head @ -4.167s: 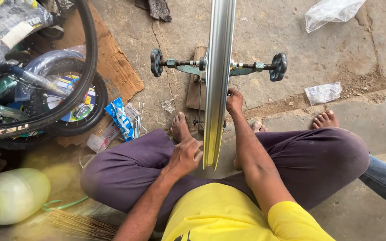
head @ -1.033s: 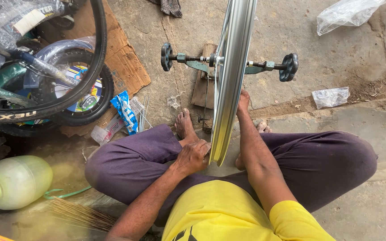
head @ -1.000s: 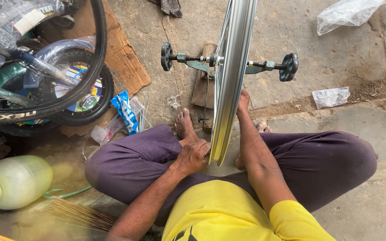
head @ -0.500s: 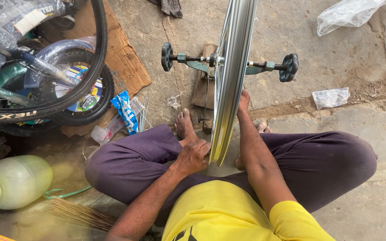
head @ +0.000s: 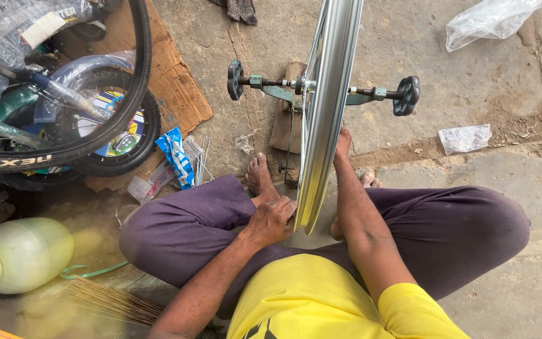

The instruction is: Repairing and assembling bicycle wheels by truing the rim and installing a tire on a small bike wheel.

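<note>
Silver wheel rim [head: 324,113] between both hands

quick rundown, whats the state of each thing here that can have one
wheel rim: upright, clamped on its axle in the stand
truing stand: on the ground, holding the rim
left hand: gripping the rim's lower edge
right hand: reaching along the rim's right side
bottle: lying on its side
blue packet: lying on the ground

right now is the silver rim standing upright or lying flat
Upright: the silver rim stands on edge in the stand, left hand and right hand on either side.
</note>
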